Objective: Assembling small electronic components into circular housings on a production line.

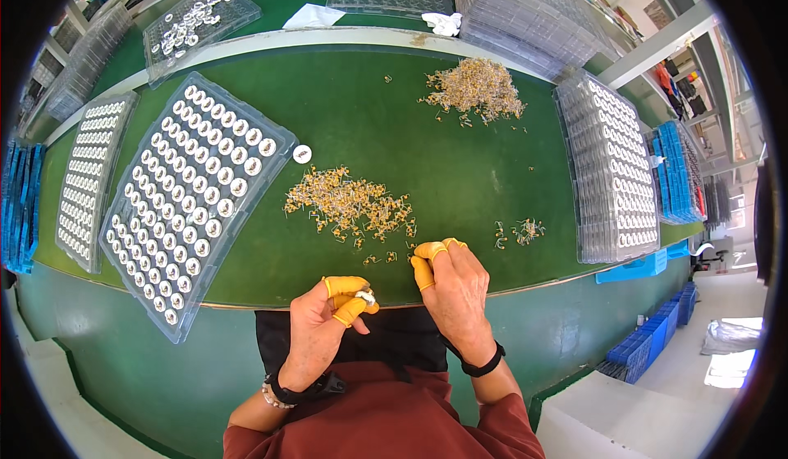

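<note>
Near the table's front edge, my left hand (318, 321) pinches a small white round part (367, 297) between yellow-covered fingertips. My right hand (456, 291) rests at the edge of the green table, its yellow-covered thumb and fingers pressed together. Whatever may be between those fingertips is too small to make out. Just beyond them spreads a pile of small orange components with wire legs (349, 203), a few of them loose at its near side. To the left, a clear tray (283, 135) holds rows of white round parts, and one such part (302, 154) lies beside it.
A second component pile (476, 88) lies at the far right, with a small cluster (528, 230) nearer me. Stacked filled trays (611, 164) stand on the right; another filled tray (94, 176) is far left. Beyond the table's raised back edge sit a tray of loose white rings (193, 28) and stacked clear trays (525, 20).
</note>
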Demonstrator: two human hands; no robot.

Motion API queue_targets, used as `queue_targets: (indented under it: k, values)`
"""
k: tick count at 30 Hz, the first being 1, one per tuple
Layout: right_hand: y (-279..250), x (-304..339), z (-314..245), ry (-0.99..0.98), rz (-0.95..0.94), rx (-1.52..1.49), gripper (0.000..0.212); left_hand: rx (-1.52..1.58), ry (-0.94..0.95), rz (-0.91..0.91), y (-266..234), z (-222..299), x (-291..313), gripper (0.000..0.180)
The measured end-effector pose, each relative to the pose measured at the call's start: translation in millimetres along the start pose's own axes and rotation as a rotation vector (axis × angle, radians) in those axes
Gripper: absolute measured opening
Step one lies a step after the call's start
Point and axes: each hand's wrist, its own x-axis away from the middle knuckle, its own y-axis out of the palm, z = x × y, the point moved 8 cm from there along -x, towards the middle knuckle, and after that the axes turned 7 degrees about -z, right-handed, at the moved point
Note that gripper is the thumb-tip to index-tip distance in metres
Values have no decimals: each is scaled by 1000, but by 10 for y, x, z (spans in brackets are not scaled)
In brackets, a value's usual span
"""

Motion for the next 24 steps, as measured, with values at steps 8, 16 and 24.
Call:
queue_targets:
  k: [8,16,24]
  values:
    - [-63,-14,40,45,41,1,17,-4,-16,10,1,-1,0,20]
    - [-2,53,-39,50,42,29,15,-42,-2,30,3,-9,-4,15]
    - [-49,69,102,158,1,-452,17,-35,-2,8,34,23,0,16]
